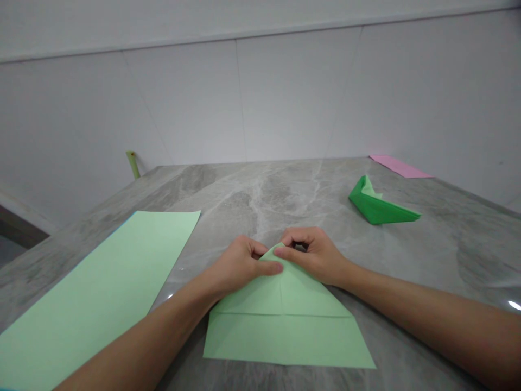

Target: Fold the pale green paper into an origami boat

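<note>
A light green sheet of paper lies in front of me, its upper corners folded in to a point, with a crease down the middle and one across. My left hand pinches the left side near the peak, thumb on top and fingers behind the paper. At the right of the peak my right hand grips the tip between thumb and curled forefinger. Both hands rest close together, and the fingertips under the paper are hidden.
A stack of light green paper lies at the left. Toward the right stands a folded green paper piece, with a pink sheet by the wall. A green strip shows at the far left edge of the grey marbled table.
</note>
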The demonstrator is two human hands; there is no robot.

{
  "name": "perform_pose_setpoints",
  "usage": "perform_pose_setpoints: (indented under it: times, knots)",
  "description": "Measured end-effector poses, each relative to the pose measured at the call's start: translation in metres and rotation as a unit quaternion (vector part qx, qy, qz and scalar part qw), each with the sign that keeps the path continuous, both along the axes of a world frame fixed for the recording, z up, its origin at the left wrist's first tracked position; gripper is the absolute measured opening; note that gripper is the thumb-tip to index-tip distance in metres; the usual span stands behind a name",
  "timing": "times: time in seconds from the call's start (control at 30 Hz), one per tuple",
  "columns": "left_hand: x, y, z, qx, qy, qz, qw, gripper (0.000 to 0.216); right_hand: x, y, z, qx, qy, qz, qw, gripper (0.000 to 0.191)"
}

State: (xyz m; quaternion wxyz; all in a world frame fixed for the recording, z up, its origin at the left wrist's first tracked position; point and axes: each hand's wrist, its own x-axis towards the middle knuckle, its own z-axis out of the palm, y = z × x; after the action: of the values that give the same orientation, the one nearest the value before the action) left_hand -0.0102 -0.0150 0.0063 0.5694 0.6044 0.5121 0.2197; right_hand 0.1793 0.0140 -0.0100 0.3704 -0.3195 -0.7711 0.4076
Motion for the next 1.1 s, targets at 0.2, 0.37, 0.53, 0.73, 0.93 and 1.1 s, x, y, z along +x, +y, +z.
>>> perform_pose_setpoints:
  times: [0.2,0.37,0.53,0.73,0.93,1.1]
  knots:
    - [0.0005,-0.0023,0.0032,-0.024,-0.001,-0.019,1.000,0.026,-0.0004,-0.0012,-0.0006,0.042,0.001,0.009,0.999,0.025]
    - [0.0001,-0.0035,0.0031,-0.039,0.014,-0.022,0.999,0.025,0.0001,-0.0012,-0.0011,0.057,0.003,0.009,0.998,0.025]
    - [-0.0002,-0.0036,0.0022,-0.029,0.021,-0.022,0.999,0.025,0.0000,-0.0009,-0.0015,0.033,0.000,0.013,0.999,0.027]
    - [0.0025,-0.0054,0.0032,-0.033,0.012,-0.017,0.999,0.021,-0.0014,0.0000,-0.0015,0.035,-0.009,0.008,0.999,0.029]
    - [0.0041,-0.0074,0.0058,-0.035,0.016,-0.018,0.999,0.020,-0.0010,-0.0005,-0.0019,0.036,-0.010,0.013,0.999,0.031]
    - [0.0036,-0.0072,0.0080,-0.046,0.018,-0.030,0.998,0.020,-0.0005,-0.0005,-0.0002,0.064,-0.006,0.028,0.998,0.031]
